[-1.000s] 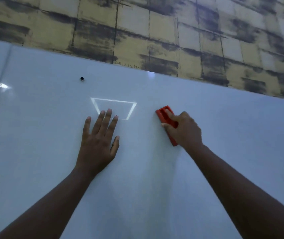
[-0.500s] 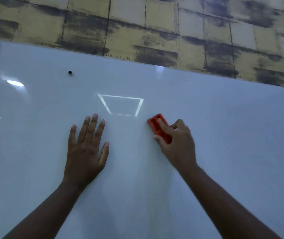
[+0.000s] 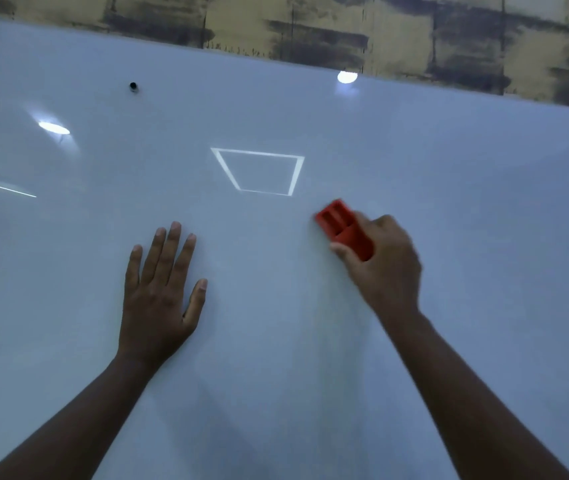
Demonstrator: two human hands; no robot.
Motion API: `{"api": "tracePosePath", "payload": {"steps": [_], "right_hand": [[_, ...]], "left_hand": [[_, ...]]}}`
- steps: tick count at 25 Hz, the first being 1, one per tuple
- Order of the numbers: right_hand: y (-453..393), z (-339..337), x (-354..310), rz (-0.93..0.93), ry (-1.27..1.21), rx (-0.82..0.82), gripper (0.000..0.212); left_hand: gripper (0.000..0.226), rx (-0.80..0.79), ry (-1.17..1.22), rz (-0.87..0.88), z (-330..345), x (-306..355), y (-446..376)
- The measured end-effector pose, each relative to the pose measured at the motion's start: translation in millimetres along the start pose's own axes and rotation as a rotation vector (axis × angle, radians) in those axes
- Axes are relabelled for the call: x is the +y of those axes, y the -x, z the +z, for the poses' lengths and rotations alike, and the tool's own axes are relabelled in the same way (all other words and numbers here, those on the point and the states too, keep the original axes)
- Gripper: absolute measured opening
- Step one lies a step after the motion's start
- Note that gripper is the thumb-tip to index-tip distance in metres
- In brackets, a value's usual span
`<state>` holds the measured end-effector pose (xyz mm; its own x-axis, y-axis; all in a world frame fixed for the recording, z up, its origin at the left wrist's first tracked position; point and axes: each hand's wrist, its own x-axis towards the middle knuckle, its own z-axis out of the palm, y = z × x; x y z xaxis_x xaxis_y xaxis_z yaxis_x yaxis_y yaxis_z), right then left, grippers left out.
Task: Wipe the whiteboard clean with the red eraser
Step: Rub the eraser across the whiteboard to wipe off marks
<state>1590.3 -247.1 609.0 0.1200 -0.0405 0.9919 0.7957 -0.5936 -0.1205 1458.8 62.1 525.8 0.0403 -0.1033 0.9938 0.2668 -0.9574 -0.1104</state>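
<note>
A wall of yellow tiles streaked with dark smears (image 3: 397, 32) runs above the top edge of the whiteboard (image 3: 466, 209), which fills nearly all we can see. We keep our left hand (image 3: 158, 296) flat on the board, fingers straight and a little spread, thumb out to the side; it holds nothing, and we judge it is there to steady us while the other arm works. To its right, at about the same height and well apart from it, our right hand (image 3: 385, 265) grips the red eraser (image 3: 343, 228), fingers curled over the far side and thumb along the near edge. The eraser sits tilted, its free end pointing up and toward the left hand, and it seems pressed to the board, though we cannot see the contact face. The hand is blurred, which suggests a stroke in progress.

Above the gap between our hands lies a bright four-sided outline (image 3: 259, 172); it looks like a reflected ceiling light, not ink, as do the oval glares (image 3: 54, 128) up and left of the left hand. A small dark dot (image 3: 133, 86), perhaps a fixing or magnet, sits higher still. We see no clear pen marks near either hand, so the board looks nearly clean. Nothing blocks the eraser except our own braced left hand.
</note>
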Motion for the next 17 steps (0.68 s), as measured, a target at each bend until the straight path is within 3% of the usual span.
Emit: {"api": "tracePosePath", "payload": {"steps": [3, 7, 17], "right_hand": [[1.2, -10.3, 27.2, 0.224, -0.076, 0.066, 0.064], [33.7, 2.8, 18.6, 0.284, -0.161, 0.091, 0.063], [162.9, 26.4, -47.9, -0.044, -0.073, -0.132, 0.064]], "left_hand": [[0.067, -0.007, -0.002, -0.004, -0.7, 1.5, 12.3], [0.066, -0.010, -0.006, -0.020, -0.4, 3.5, 22.8], [0.066, -0.032, -0.002, -0.080, 1.3, 11.1, 42.9]]}}
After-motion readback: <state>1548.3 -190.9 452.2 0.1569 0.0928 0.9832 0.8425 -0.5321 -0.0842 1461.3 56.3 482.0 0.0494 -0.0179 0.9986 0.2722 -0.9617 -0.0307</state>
